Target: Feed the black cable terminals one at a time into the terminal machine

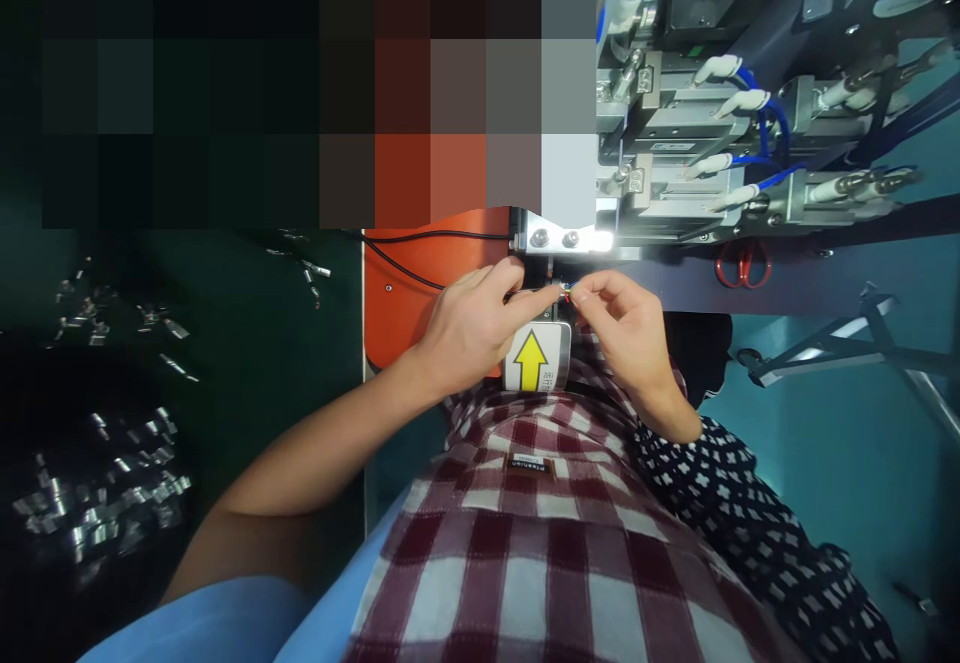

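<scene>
Thin coloured wires (567,294), with red, green and yellow showing, end at a small shiny tip between my hands. My right hand (626,328) pinches these wires between thumb and fingertips. From the other side my left hand (476,323) reaches over the machine's front, its index finger stretched to the tip of the wires and the other fingers curled. What the curled fingers hold, if anything, is hidden. Just below the hands lies a white label plate (537,355) with a yellow arrow.
An orange panel (394,293) with black cables lies behind my left hand. Pneumatic cylinders (675,133) with blue hoses fill the upper right. Red-handled scissors (742,265) lie on a dark ledge. Heaps of small metal parts (97,493) are at the left.
</scene>
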`<state>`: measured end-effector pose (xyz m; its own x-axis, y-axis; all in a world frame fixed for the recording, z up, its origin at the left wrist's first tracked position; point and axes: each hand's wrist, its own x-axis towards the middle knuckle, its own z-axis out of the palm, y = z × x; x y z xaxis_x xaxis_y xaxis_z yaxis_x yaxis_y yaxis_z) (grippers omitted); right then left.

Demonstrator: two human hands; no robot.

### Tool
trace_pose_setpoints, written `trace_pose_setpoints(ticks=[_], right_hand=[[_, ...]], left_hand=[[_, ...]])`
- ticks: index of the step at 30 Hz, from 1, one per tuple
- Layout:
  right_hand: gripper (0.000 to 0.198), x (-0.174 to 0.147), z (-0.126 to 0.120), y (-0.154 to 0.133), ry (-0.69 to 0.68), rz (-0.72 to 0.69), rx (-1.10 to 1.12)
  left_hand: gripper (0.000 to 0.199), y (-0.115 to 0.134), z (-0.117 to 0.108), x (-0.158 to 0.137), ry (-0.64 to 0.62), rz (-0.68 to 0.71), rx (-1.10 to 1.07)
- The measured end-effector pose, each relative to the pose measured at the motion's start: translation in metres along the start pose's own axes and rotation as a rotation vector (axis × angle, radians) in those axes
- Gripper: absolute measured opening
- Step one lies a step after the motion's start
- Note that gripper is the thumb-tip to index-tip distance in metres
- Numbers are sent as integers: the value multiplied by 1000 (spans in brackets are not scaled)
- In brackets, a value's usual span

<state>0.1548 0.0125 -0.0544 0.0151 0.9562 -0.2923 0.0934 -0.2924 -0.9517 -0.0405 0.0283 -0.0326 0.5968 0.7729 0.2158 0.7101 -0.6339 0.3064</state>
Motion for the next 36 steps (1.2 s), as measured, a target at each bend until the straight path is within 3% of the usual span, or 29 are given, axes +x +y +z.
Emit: trace_pose_setpoints(ticks=[26, 36], right_hand=[[16, -1, 3, -2, 8, 5, -18], [10, -8, 7, -13, 166, -233, -484]], left_hand=[[35, 2, 0, 1, -6, 3, 98], [30, 6, 1, 2, 11, -4, 140]])
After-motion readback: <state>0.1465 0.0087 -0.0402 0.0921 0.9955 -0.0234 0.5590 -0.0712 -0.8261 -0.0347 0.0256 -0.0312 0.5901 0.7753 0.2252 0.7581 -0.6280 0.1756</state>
